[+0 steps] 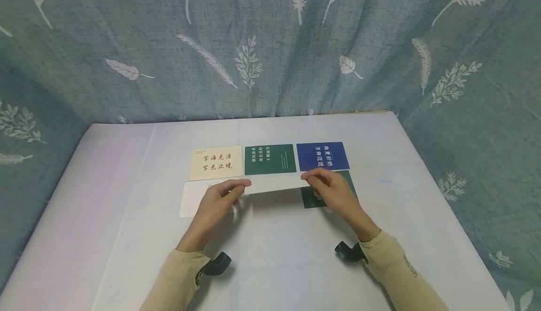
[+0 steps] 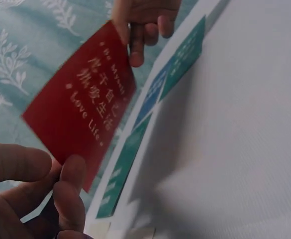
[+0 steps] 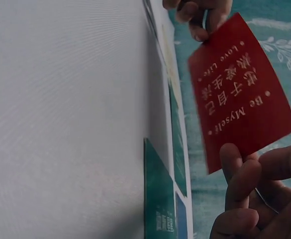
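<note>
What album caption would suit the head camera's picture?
Left fingers and right fingers hold a white-backed card above a pale table; cream, green and blue cards lie beyond.

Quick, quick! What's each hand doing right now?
Left hand: holding, pinching one end of the red card.
Right hand: holding, pinching the card's other end.

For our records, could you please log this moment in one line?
left grip: pinches red card; right grip: pinches opposite end; red card: raised above table; five other cards: on table
</note>
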A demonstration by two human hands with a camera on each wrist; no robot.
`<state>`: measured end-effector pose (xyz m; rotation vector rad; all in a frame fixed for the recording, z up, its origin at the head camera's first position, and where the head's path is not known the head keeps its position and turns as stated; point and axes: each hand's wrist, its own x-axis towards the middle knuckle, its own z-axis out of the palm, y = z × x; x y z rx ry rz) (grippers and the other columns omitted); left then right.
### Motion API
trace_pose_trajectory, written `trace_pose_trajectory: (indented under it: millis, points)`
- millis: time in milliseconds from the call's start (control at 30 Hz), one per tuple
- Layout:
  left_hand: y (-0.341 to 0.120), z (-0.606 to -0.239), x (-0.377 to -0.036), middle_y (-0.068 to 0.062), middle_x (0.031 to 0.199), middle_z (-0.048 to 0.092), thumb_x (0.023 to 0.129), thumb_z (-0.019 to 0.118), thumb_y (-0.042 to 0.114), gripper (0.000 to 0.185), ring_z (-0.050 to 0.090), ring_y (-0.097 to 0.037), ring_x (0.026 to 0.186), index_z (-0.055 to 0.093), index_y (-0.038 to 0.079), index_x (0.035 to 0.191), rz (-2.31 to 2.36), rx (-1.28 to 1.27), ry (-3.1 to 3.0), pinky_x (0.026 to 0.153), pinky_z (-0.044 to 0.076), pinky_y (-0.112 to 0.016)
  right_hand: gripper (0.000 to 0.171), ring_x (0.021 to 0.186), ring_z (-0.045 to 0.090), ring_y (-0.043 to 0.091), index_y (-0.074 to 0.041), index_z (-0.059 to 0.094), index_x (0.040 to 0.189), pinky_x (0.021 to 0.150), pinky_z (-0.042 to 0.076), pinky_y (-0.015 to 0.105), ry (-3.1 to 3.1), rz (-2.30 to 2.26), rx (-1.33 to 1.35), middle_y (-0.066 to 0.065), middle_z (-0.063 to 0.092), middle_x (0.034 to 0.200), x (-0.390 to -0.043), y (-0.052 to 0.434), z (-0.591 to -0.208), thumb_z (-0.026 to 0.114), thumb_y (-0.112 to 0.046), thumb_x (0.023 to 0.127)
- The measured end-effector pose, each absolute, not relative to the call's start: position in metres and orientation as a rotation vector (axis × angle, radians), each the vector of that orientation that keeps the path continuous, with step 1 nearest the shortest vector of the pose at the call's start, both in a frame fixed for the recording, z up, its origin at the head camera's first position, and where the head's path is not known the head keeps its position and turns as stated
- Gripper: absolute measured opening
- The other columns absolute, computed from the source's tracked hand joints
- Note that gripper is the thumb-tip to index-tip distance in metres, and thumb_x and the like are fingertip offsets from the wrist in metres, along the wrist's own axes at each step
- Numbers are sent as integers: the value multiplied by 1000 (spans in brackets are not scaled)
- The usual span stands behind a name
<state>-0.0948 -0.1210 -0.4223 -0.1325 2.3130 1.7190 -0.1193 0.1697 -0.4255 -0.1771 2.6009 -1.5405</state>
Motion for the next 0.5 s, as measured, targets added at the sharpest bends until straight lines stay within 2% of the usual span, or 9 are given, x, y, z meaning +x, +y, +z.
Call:
trace_pose_trajectory:
  millis: [100, 300, 500]
  points:
    - [-121, -427, -95, -10, 94, 60, 90, 58, 37, 23, 54, -27, 81, 68, 29, 109, 1699, -117, 2367, 67, 41, -33, 16, 70, 57, 20, -26, 68, 100, 61, 48, 34, 2620, -1534, -198, -1, 64, 88, -119, 169, -428, 55, -34, 93]
    - [-120, -429, -93, 7, 96, 66, 87, 60, 45, 25, 59, -17, 81, 69, 32, 106, 1628, -39, 2567, 72, 42, -33, 19, 72, 58, 15, -27, 68, 102, 61, 47, 32, 2678, -1483, -261, -10, 66, 93, -118, 168, -432, 60, -40, 89]
    - [-114, -429, -91, 13, 91, 65, 85, 66, 31, 15, 58, -14, 68, 69, 32, 100, 1535, 2, 2773, 58, 46, -29, 18, 71, 55, 15, -27, 66, 103, 58, 42, 28, 2705, -1494, -305, -10, 66, 91, -118, 168, -435, 65, -34, 87]
